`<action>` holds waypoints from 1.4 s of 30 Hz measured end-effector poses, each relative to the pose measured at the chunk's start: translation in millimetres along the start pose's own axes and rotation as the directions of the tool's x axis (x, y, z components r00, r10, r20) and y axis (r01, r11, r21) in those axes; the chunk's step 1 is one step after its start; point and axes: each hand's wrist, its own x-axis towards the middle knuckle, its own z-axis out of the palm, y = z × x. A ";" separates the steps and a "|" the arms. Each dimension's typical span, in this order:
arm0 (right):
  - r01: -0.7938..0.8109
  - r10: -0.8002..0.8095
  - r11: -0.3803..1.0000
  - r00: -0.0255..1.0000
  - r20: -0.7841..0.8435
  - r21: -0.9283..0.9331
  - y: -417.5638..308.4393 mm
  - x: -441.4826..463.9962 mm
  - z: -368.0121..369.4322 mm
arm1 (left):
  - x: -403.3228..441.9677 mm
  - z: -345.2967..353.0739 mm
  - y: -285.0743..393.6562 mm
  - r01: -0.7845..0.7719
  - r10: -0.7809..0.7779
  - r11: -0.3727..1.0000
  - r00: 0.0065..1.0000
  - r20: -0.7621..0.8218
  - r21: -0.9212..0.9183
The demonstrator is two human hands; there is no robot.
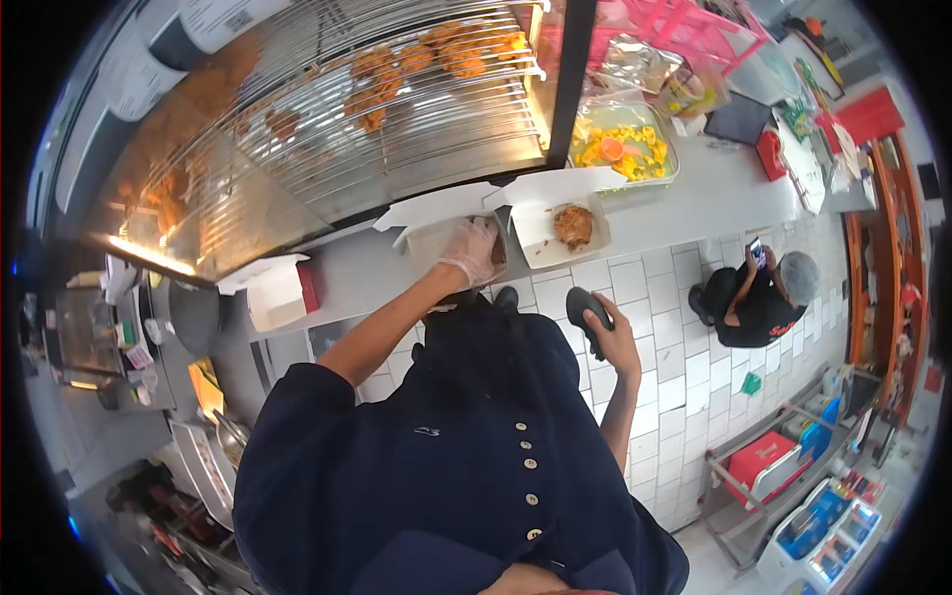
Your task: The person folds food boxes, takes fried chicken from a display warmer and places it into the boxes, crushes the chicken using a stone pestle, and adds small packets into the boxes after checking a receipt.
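Note:
My left hand (474, 252), in a clear plastic glove, reaches down into an open white cardboard box (424, 243) on the counter. Its fingers are curled around a brown piece of fried chicken (499, 241), mostly hidden under the hand. Right beside it, another open box (533, 233) holds a browned piece of fried chicken (573, 227). My bare right hand (615, 335) hangs over the floor past the counter's edge, gripping a black, rounded, elongated object (581, 315) whose kind I cannot make out.
A lit glass display case (327, 129) with wire racks of fried chicken stands behind the boxes. An open box (278, 296) sits left. Right are a tray of yellow pieces (650, 171) and a pink basket (684, 30). A person (759, 307) holding a phone is low on the right.

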 end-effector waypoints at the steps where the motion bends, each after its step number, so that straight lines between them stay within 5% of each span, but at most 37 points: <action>1: -0.027 0.027 0.999 1.000 -0.010 0.030 13.4 -5.3 2.3 | 3.3 1.3 1.0 -0.020 0.020 1.000 1.000 0.007 0.013; 4: -0.053 0.064 0.989 0.995 -0.074 0.140 42.2 -25.1 13.9 | 9.8 0.1 -1.4 0.004 -0.012 0.998 0.989 0.147 0.055; 7: -0.076 0.110 0.960 0.987 -0.115 0.268 57.1 -37.1 22.6 | 15.4 5.5 -20.1 0.063 -0.037 0.989 0.981 0.193 -0.134; 9: -0.101 0.153 0.928 0.981 -0.121 0.359 66.6 -42.9 26.9 | 23.4 50.7 -68.9 -0.124 0.190 0.761 0.981 0.037 -0.637; 10: -0.096 0.153 0.922 0.980 -0.127 0.375 75.7 -40.1 28.9 | 19.9 60.2 -85.0 -0.130 0.208 0.768 0.977 0.052 -0.627; 11: -0.059 0.132 0.924 0.976 -0.170 0.378 77.2 -39.6 32.0 | 11.2 68.7 -98.8 0.176 0.067 0.419 0.972 0.224 -0.891; 13: -0.055 0.145 0.913 0.970 -0.197 0.403 78.0 -38.5 32.4 | -8.4 59.1 -97.2 0.446 0.010 -0.043 0.895 0.446 -0.894; 16: -0.046 0.140 0.914 0.968 -0.208 0.402 77.0 -34.6 28.9 | -15.8 49.0 -92.0 0.437 -0.010 -0.245 0.891 0.453 -0.865; 19: -0.028 0.125 0.915 0.968 -0.217 0.403 75.2 -26.7 28.7 | -10.4 42.5 -86.9 0.522 -0.088 -0.078 0.845 0.528 -0.849; 21: -0.048 0.142 0.922 0.965 -0.220 0.383 73.9 -21.6 26.2 | -12.5 6.6 -65.3 0.446 -0.226 0.495 0.895 0.385 -0.745; 22: -0.053 0.141 0.926 0.967 -0.213 0.374 70.6 -19.2 24.5 | -9.7 31.9 -81.2 0.453 -0.233 0.485 0.891 0.389 -0.748; 23: -0.065 0.144 0.928 0.970 -0.193 0.367 66.1 -18.2 23.4 | -4.5 78.7 -110.2 0.190 -0.149 0.744 0.982 0.119 -0.641; 25: -0.078 0.149 0.931 0.973 -0.175 0.357 61.1 -17.7 23.9 | -10.1 73.7 -107.3 -0.069 0.020 0.908 0.992 -0.123 -0.413; 27: -0.070 0.149 0.921 0.972 -0.181 0.384 56.8 -18.3 26.7 | -31.0 48.0 -95.3 0.085 -0.251 0.847 0.934 -0.254 -0.524; 28: -0.025 0.111 0.925 0.972 -0.208 0.379 57.0 -16.9 31.4 | -36.4 28.3 -85.0 0.088 -0.255 0.845 0.933 -0.254 -0.528; 30: -0.022 0.095 0.931 0.979 -0.182 0.365 53.5 -16.3 33.9 | -51.5 4.0 -67.7 0.457 -0.514 0.667 0.854 0.080 -0.588; 31: -0.013 0.077 0.934 0.983 -0.166 0.357 48.9 -12.7 34.9 | -55.7 9.5 -63.3 0.463 -0.527 0.660 0.847 0.076 -0.592; 36: 0.065 -0.077 0.958 0.996 0.035 0.281 -3.6 -4.1 33.9 | -51.5 79.7 -74.7 0.110 -0.239 0.637 0.969 -0.060 -0.763; 40: 0.174 -0.200 0.974 0.963 0.183 0.147 -66.6 6.4 45.4 | -47.0 72.8 -73.3 0.178 -0.286 0.573 0.958 0.009 -0.800; 42: 0.198 -0.213 0.977 0.944 0.252 0.083 -91.2 20.7 62.5 | -46.5 67.7 -74.5 0.189 -0.133 0.676 0.982 0.134 -0.713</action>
